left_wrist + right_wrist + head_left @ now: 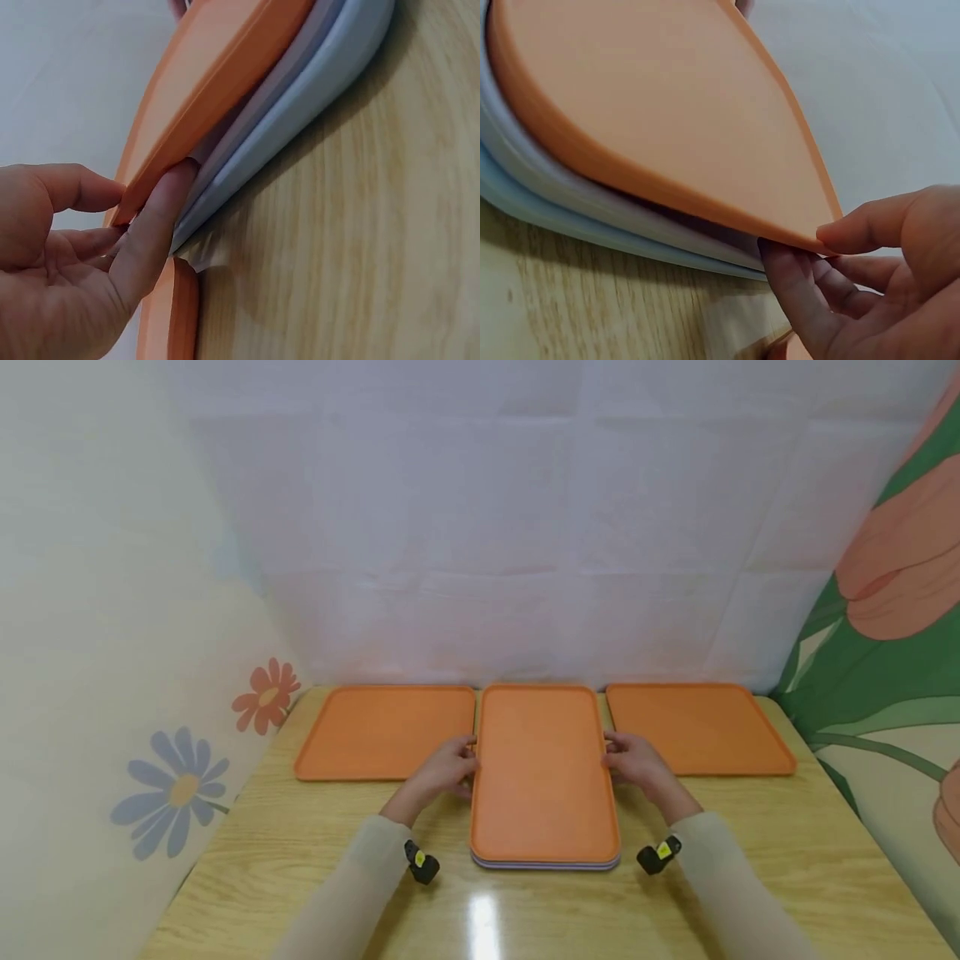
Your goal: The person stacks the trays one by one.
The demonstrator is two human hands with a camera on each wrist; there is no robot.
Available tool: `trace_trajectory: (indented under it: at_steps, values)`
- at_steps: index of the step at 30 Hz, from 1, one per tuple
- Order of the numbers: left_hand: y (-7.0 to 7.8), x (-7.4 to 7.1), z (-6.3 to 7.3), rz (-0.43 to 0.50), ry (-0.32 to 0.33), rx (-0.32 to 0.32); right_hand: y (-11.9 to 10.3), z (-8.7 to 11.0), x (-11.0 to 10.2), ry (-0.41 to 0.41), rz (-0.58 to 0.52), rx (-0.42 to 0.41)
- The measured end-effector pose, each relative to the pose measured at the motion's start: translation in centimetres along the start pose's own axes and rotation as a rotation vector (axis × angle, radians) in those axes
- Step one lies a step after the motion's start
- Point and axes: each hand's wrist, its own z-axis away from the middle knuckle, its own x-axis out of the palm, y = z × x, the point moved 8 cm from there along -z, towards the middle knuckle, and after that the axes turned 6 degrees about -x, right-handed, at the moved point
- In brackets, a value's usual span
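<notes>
In the head view an orange tray point(543, 777) lies lengthwise at the table's centre, topmost of a small stack. My left hand point(447, 766) pinches its left edge and my right hand point(636, 764) its right edge. Both wrist views show thumb and fingers gripping the orange rim, with fingertips tucked into a narrow gap beneath it. Under it, a lavender tray point(304, 49) rests on a pale blue tray point(337, 64). The orange tray tilts slightly, parted from the lavender one near the hands and close to it at the front end.
Two more orange trays lie crosswise on the wooden table point(555, 914) against the back, the left tray point(390, 727) and the right tray point(697, 727) flanking the stack. A pale cloth point(480, 527) hangs behind. Flower-printed walls stand on both sides.
</notes>
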Motion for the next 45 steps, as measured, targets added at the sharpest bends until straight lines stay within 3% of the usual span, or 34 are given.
trace_trajectory:
  at_steps: [9,15,23,30,35,41,45]
  values:
    - [0.5,0.3,-0.3,-0.172,0.042,0.005,-0.2,-0.4,0.0,0.018,0.119,0.014]
    - [1.0,0.5,-0.1,-0.278,0.061,0.042,-0.4,-0.5,0.0,0.034,0.212,0.008]
    - [1.2,1.0,0.1,-0.385,0.084,0.038,-0.3,-0.3,-0.4,0.047,0.39,-0.006]
    - [1.4,1.0,1.7,-0.591,0.155,0.115,0.1,-0.3,-0.2,0.038,0.384,-0.014]
    - [0.5,1.5,3.0,-0.502,0.122,0.12,0.6,0.1,-0.3,0.026,0.344,-0.022]
    - [-0.5,1.9,4.2,-0.255,0.056,0.093,1.5,1.5,-2.1,0.006,0.171,-0.029]
    - [-1.6,2.1,4.5,-0.047,-0.002,0.026,1.7,2.6,-4.2,-0.01,0.086,-0.048]
